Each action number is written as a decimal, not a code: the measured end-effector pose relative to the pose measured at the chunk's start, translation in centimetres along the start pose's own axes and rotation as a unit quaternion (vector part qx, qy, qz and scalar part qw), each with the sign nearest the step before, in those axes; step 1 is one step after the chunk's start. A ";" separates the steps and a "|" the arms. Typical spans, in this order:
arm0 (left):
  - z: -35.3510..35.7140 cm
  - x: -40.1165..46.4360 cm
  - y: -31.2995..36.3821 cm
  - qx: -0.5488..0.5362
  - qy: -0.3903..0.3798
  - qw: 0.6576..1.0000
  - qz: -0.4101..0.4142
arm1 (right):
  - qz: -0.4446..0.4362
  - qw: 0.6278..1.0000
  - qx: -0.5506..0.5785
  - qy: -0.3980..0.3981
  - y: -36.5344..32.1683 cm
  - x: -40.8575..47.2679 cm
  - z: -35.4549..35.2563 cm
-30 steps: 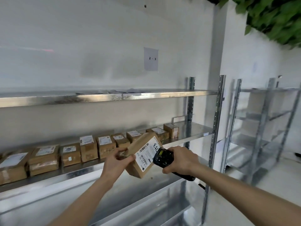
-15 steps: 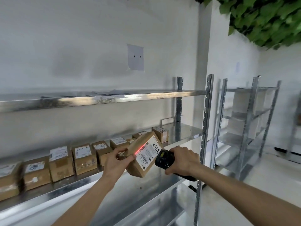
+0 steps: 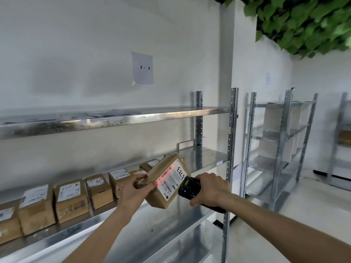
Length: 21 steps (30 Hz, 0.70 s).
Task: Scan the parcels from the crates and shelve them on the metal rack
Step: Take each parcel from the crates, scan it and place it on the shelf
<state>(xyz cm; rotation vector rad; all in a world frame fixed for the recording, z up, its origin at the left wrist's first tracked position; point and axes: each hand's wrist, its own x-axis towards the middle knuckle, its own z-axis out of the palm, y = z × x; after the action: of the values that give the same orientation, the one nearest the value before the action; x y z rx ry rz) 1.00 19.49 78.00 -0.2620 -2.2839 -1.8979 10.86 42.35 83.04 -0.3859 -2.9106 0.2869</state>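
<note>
- brown cardboard parcel point(image 3: 167, 182) is sitting tilted just below the centre of the frame, in front of the metal rack point(image 3: 230, 149), its white label point(image 3: 171, 180) facing the lower right.
- a red scan line point(image 3: 164, 174) is running across the label's barcode and onto a fingertip.
- the left hand point(image 3: 133, 194) is gripping the parcel's left end, fingers curled round the edge.
- the right hand point(image 3: 210, 189) is clenching a black handheld scanner point(image 3: 189, 187) just right of the parcel, its head pointing at the label.
- a row of boxes point(image 3: 70, 200) with white labels is standing on the rack's middle shelf, trailing off to the lower left.
- a paper sign point(image 3: 143, 68) reading "2 - 3" is hanging taped on the white wall above centre.
- a second metal rack point(image 3: 284, 149) is standing at the right, green leaves point(image 3: 303, 21) filling the upper right corner.
</note>
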 end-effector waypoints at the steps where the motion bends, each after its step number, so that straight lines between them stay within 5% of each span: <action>1: 0.7 0.2 0.1 -0.006 0.000 1.000 -0.002 | -0.001 1.000 0.000 0.001 0.6 0.4 -0.2; 12: 8.7 1.9 2.8 -0.020 -0.006 1.000 -0.007 | -0.010 1.000 0.017 0.003 7.7 4.5 -1.6; 21: 16.4 2.7 3.0 -0.048 -0.034 0.998 -0.030 | -0.019 0.981 0.188 -0.033 14.6 6.8 -2.0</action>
<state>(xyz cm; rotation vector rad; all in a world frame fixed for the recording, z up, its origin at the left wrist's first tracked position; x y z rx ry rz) -1.07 36.22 78.48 -0.2773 -2.2717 -2.0617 8.28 58.38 82.95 -0.2606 -2.8316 0.8393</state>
